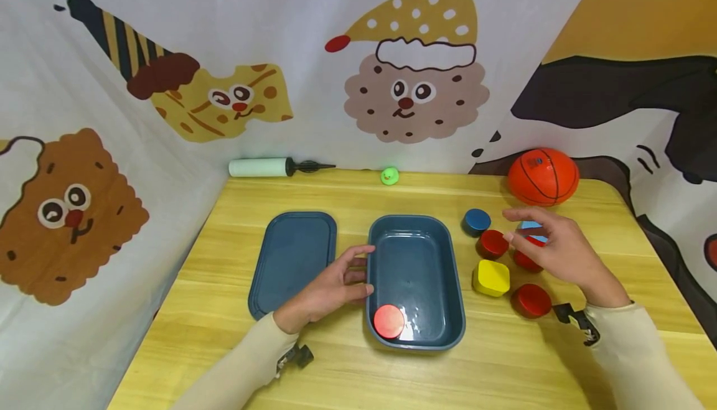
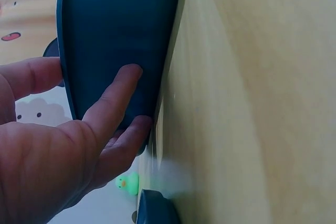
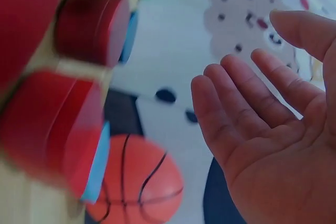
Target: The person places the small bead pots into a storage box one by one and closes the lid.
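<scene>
**Blue box (image 1: 414,267) holds one red piece (image 1: 389,321); watch for bumps**

Head view: the box sits on the table (image 1: 347,385) in front of you, the red piece in its near left corner. Your left hand (image 1: 338,279) touches the left wall, fingers a bit apart. Push too hard there and the box might slide into the yellow piece (image 1: 492,277). The red piece inside could slip too. Your right hand (image 1: 560,248) hangs over a light blue piece (image 1: 532,228) and partly hides it. Other pieces stand close by, so a careless reach could knock one. Behind them, the orange ball (image 1: 543,177) might roll if you bump it. The lid (image 1: 294,254) lies left of the box, partly under your left hand. At the back are a green duck (image 1: 389,176) and a pale pump (image 1: 260,167), out of the way.

Left wrist view: your fingers rest on the outer wall, spread, pinching nothing.

Right wrist view: your palm is bare, thumb well away from your loose fingers. Blurry red pieces stand near it.
</scene>
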Demonstrator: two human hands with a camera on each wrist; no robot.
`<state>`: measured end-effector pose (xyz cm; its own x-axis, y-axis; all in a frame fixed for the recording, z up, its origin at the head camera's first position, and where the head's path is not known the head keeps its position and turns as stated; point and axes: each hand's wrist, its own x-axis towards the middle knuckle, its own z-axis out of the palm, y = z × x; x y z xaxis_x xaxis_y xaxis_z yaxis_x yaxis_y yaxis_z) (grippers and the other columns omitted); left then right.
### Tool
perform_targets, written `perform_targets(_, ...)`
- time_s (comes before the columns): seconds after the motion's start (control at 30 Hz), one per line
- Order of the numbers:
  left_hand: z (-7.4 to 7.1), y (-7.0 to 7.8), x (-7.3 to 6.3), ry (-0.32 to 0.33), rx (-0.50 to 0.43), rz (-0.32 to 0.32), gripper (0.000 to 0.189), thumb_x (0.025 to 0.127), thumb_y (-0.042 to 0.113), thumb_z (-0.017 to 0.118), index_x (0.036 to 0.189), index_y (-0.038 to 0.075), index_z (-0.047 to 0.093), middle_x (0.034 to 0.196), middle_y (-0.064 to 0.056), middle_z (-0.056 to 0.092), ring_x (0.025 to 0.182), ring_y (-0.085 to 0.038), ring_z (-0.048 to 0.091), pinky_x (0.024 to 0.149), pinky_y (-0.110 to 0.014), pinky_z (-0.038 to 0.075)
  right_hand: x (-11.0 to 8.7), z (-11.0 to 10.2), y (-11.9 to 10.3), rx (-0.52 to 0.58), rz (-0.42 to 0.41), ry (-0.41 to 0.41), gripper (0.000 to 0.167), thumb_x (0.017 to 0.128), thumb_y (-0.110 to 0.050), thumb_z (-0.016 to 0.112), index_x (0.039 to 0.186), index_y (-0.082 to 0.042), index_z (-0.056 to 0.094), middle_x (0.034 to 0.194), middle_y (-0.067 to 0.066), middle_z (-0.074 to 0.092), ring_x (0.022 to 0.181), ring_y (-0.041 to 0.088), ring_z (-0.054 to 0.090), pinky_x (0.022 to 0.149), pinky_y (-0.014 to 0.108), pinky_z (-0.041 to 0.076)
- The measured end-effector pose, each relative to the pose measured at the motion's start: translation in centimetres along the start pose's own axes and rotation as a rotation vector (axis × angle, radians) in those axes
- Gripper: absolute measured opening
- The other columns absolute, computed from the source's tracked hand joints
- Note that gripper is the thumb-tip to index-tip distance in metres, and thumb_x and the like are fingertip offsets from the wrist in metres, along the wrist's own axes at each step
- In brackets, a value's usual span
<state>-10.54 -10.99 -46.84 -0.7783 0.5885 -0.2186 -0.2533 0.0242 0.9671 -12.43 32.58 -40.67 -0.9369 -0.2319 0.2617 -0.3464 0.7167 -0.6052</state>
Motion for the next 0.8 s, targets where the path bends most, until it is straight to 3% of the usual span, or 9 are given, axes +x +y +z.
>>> perform_targets(0.13,-0.1,0.0,0.0,0.002,0.005,-0.002,0.08,0.099,-0.001,0.068,0.166,0.014,0.028,0.159,-0.028,0.039,0.144,-0.047,0.049,0.096,-0.038,0.062,-0.2,-0.7,2.0,-0.002,0.099,0.029,0.042,0.096,-0.018,0.08,0.136,-0.009,0.069,0.131,0.016,0.071,0.102,-0.021,0.055,0.086,-0.004,0.043)
perform_targets(0.2,-0.1,0.1,0.0,-0.001,0.004,0.0,0.08,0.099,0.0,0.068,0.166,0.014,0.028,0.159,-0.028,0.039,0.144,-0.047,0.049,0.096,-0.039,0.062,-0.2,-0.9,3.1,-0.02,0.136,0.04,0.043,0.097,-0.023,0.079,0.137,-0.009,0.069,0.132,0.015,0.071,0.107,-0.017,0.053,0.089,-0.005,0.038)
perform_targets(0.4,-0.1,0.0,0.0,-0.013,-0.008,0.002,0.08,0.099,0.0,0.068,0.166,0.014,0.027,0.159,-0.029,0.038,0.144,-0.047,0.048,0.097,-0.038,0.061,-0.3,-1.3,6.0,-0.047,0.234,0.028,0.051,0.1,-0.034,0.075,0.141,-0.006,0.063,0.14,0.02,0.066,0.131,0.035,0.056,0.093,-0.006,0.03)
perform_targets(0.5,-0.1,0.0,0.0,-0.011,-0.004,0.001,0.08,0.099,0.0,0.068,0.166,0.014,0.027,0.159,-0.029,0.038,0.144,-0.047,0.048,0.097,-0.037,0.061,-0.2,-1.2,7.1,-0.044,0.266,0.008,0.054,0.102,-0.035,0.073,0.143,-0.003,0.06,0.143,0.024,0.063,0.133,0.045,0.054,0.116,0.019,0.044)
perform_targets(0.57,-0.1,0.0,-0.1,-0.008,-0.002,0.001,0.08,0.099,0.0,0.068,0.166,0.013,0.027,0.159,-0.029,0.039,0.144,-0.047,0.048,0.097,-0.037,0.061,-0.2,-1.1,7.7,-0.04,0.285,-0.007,0.057,0.101,-0.036,0.073,0.144,-0.001,0.059,0.144,0.025,0.062,0.133,0.045,0.053,0.117,0.047,0.047)
perform_targets(0.6,-0.1,0.0,-0.1,-0.007,0.0,0.0,0.08,0.099,0.0,0.068,0.166,0.013,0.027,0.159,-0.028,0.039,0.144,-0.047,0.048,0.098,-0.037,0.061,-0.2,-1.0,8.0,-0.039,0.296,-0.014,0.059,0.101,-0.037,0.074,0.144,0.0,0.058,0.144,0.026,0.061,0.133,0.044,0.053,0.113,0.054,0.047)
perform_targets(0.63,-0.1,0.0,0.0,-0.006,0.001,-0.002,0.08,0.099,0.0,0.068,0.166,0.014,0.027,0.159,-0.028,0.039,0.144,-0.047,0.048,0.098,-0.037,0.061,-0.2,-0.9,8.3,-0.035,0.303,-0.019,0.06,0.101,-0.037,0.074,0.145,0.0,0.058,0.145,0.026,0.061,0.131,0.043,0.054,0.108,0.054,0.051)
perform_targets(0.73,-0.1,-0.1,0.0,-0.012,-0.002,0.0,0.08,0.099,0.0,0.068,0.166,0.013,0.027,0.159,-0.029,0.039,0.144,-0.048,0.048,0.099,-0.038,0.061,-0.2,-0.7,9.2,-0.024,0.316,-0.039,0.065,0.1,-0.037,0.076,0.146,0.003,0.055,0.146,0.028,0.058,0.127,0.043,0.055,0.094,0.021,0.059)
perform_targets(0.8,-0.2,-0.1,0.1,-0.016,-0.003,0.0,0.08,0.099,0.0,0.068,0.166,0.013,0.026,0.159,-0.03,0.038,0.144,-0.048,0.048,0.098,-0.039,0.061,-0.2,-0.6,9.5,-0.036,0.33,-0.071,0.069,0.1,-0.039,0.075,0.149,0.004,0.052,0.147,0.031,0.055,0.127,0.047,0.055,0.091,0.02,0.059)
